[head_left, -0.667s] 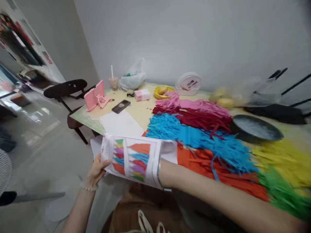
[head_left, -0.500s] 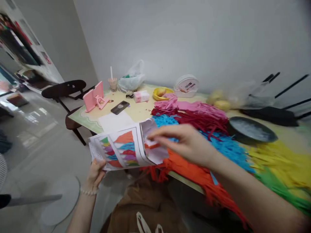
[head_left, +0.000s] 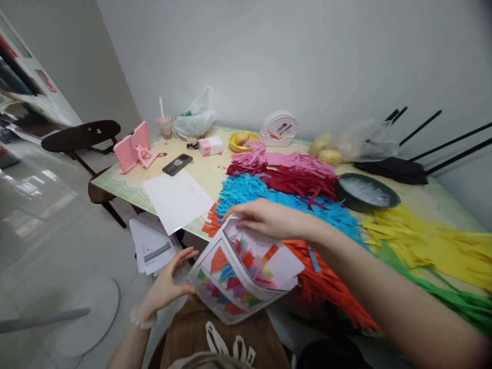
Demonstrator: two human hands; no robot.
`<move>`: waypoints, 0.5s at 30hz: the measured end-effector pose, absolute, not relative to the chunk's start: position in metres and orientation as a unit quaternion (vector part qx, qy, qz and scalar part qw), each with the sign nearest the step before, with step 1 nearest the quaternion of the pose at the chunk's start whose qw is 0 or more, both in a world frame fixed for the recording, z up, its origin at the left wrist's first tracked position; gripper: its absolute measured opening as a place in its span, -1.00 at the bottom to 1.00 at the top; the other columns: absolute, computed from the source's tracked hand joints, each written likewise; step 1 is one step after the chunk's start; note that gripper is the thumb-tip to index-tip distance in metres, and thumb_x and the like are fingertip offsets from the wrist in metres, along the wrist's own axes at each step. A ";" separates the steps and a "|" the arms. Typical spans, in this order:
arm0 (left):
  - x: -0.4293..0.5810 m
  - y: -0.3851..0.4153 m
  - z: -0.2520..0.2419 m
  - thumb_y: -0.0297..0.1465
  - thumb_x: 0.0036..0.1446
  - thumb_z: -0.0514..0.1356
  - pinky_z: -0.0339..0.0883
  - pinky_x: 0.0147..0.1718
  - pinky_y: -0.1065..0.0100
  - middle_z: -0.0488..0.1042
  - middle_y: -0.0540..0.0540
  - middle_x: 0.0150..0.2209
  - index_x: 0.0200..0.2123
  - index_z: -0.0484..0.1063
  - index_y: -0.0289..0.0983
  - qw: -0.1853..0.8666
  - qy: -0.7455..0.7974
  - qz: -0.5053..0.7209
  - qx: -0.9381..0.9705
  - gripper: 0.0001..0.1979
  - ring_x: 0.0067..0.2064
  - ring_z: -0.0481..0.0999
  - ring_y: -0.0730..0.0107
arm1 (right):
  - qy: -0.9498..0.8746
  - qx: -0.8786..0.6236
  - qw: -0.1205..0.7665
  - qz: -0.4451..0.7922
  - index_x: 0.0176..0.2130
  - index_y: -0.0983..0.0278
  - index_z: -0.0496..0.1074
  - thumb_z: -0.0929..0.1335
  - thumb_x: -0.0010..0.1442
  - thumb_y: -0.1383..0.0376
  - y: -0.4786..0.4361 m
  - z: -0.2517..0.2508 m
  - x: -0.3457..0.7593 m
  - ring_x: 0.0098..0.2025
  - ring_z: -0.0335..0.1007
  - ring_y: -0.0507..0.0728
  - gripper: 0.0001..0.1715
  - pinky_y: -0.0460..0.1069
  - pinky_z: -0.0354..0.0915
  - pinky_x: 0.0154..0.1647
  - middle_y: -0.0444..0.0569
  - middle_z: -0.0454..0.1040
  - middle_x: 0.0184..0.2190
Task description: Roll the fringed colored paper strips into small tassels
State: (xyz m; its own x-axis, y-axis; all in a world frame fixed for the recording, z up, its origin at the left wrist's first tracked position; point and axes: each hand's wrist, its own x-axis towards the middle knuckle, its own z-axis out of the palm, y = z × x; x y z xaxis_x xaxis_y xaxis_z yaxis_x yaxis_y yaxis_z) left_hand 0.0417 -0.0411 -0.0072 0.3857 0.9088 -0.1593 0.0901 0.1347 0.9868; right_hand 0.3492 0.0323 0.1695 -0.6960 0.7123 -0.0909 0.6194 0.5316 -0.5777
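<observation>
Packet (head_left: 230, 287) before the worktop (head_left: 207, 177), paper sheet (head_left: 177, 200) on the worktop's left, smartphone (head_left: 177, 164) behind the paper sheet, streamers (head_left: 292, 179) to the sheet's right, bowl (head_left: 348, 202) among the streamers.

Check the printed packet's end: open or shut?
Open; the printed packet gapes at one end, its inside showing beside the right hand.

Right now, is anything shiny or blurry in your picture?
Head view: white glare streaks the glossy grey tiled floor; head view: the small colourful pieces inside the open white picture-printed pouch look soft and smeary; head view: the bare right forearm looks stretched, probably by a wide lens; head view: the top right corner darkens.
</observation>
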 end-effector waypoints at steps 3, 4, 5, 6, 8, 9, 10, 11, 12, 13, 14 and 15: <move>0.066 -0.045 0.023 -0.19 -0.25 0.53 0.19 0.25 0.07 0.43 -0.20 0.20 0.21 0.37 -0.22 0.594 0.428 0.238 0.638 -0.09 0.21 0.37 -0.07 | -0.868 -0.375 0.081 0.315 0.04 0.27 0.44 0.30 0.29 0.45 0.019 0.155 0.336 -0.13 0.55 0.14 -0.66 -0.06 0.32 -0.17 0.02 0.61 -0.12; 0.074 -0.047 0.029 -0.18 -0.23 0.52 0.26 0.19 0.10 0.48 -0.18 0.15 0.18 0.39 -0.24 0.602 0.423 0.217 0.642 -0.14 0.16 0.42 -0.04 | -0.868 -0.383 0.092 0.302 0.04 0.28 0.44 0.29 0.31 0.43 0.014 0.151 0.334 -0.18 0.56 0.14 -0.68 -0.06 0.33 -0.21 0.02 0.62 -0.16; 0.080 -0.049 0.033 -0.18 -0.21 0.51 0.32 0.14 0.13 0.51 -0.16 0.10 0.16 0.42 -0.26 0.611 0.418 0.203 0.641 -0.18 0.11 0.46 -0.02 | -0.872 -0.390 0.104 0.277 0.01 0.29 0.45 0.28 0.33 0.41 0.009 0.146 0.332 -0.22 0.56 0.14 -0.71 -0.06 0.33 -0.24 0.02 0.63 -0.22; 0.084 -0.050 0.035 -0.18 -0.19 0.50 0.35 0.10 0.15 0.54 -0.14 0.06 0.14 0.44 -0.27 0.619 0.417 0.196 0.636 -0.22 0.07 0.48 0.00 | -0.878 -0.395 0.121 0.242 -0.02 0.30 0.47 0.27 0.35 0.39 0.005 0.141 0.333 -0.26 0.56 0.14 -0.74 -0.06 0.34 -0.27 0.03 0.63 -0.26; 0.086 -0.053 0.034 -0.19 -0.19 0.49 0.39 0.05 0.19 0.57 -0.11 0.01 0.10 0.46 -0.28 0.622 0.428 0.199 0.624 -0.26 0.03 0.50 0.01 | -0.894 -0.385 0.172 0.149 -0.07 0.32 0.51 0.23 0.38 0.38 -0.003 0.134 0.337 -0.24 0.56 0.15 -0.71 -0.03 0.37 -0.25 0.07 0.63 -0.25; 0.085 -0.054 0.032 -0.19 -0.20 0.49 0.41 0.03 0.19 0.58 -0.11 0.00 0.09 0.47 -0.28 0.621 0.437 0.203 0.618 -0.26 0.02 0.51 0.01 | -0.902 -0.372 0.197 0.097 -0.05 0.33 0.51 0.21 0.38 0.40 -0.007 0.131 0.339 -0.19 0.55 0.17 -0.68 -0.01 0.38 -0.20 0.11 0.63 -0.20; 0.083 -0.054 0.029 -0.18 -0.21 0.50 0.41 0.02 0.19 0.58 -0.11 0.00 0.09 0.47 -0.29 0.619 0.447 0.209 0.611 -0.25 0.02 0.51 0.00 | -0.906 -0.360 0.215 0.050 -0.02 0.35 0.51 0.19 0.39 0.41 -0.011 0.129 0.342 -0.14 0.54 0.18 -0.65 0.02 0.40 -0.15 0.16 0.62 -0.13; 0.081 -0.054 0.027 -0.18 -0.22 0.50 0.42 0.02 0.19 0.58 -0.12 0.00 0.09 0.47 -0.29 0.617 0.457 0.216 0.603 -0.24 0.02 0.51 -0.01 | -0.908 -0.354 0.224 0.014 0.01 0.37 0.50 0.18 0.39 0.42 -0.015 0.127 0.343 -0.10 0.52 0.20 -0.63 0.06 0.40 -0.11 0.20 0.60 -0.09; 0.079 -0.054 0.026 -0.18 -0.23 0.50 0.41 0.03 0.18 0.58 -0.13 0.01 0.09 0.47 -0.30 0.616 0.465 0.224 0.595 -0.23 0.03 0.51 -0.03 | -0.908 -0.358 0.218 -0.002 0.01 0.39 0.51 0.18 0.39 0.42 -0.018 0.127 0.344 -0.10 0.50 0.21 -0.63 0.07 0.40 -0.10 0.24 0.59 -0.08; 0.078 -0.054 0.025 -0.18 -0.24 0.50 0.41 0.04 0.17 0.57 -0.15 0.03 0.10 0.46 -0.31 0.615 0.472 0.231 0.588 -0.21 0.04 0.51 -0.04 | -0.910 -0.365 0.194 0.013 -0.01 0.39 0.52 0.20 0.38 0.42 -0.020 0.128 0.343 -0.13 0.50 0.21 -0.63 0.07 0.40 -0.12 0.25 0.59 -0.11; 0.077 -0.053 0.024 -0.18 -0.25 0.50 0.40 0.06 0.16 0.56 -0.16 0.05 0.11 0.45 -0.32 0.613 0.477 0.236 0.584 -0.19 0.05 0.50 -0.05 | -0.912 -0.374 0.157 0.057 -0.03 0.38 0.53 0.22 0.35 0.42 -0.022 0.129 0.340 -0.17 0.51 0.19 -0.66 0.04 0.40 -0.15 0.22 0.60 -0.16; 0.077 -0.053 0.024 -0.17 -0.25 0.50 0.39 0.07 0.15 0.56 -0.17 0.06 0.11 0.45 -0.32 0.611 0.479 0.237 0.583 -0.19 0.06 0.50 -0.05 | -0.909 -0.382 0.116 0.120 -0.04 0.36 0.54 0.26 0.32 0.43 -0.022 0.130 0.337 -0.22 0.51 0.16 -0.68 -0.01 0.39 -0.20 0.17 0.61 -0.21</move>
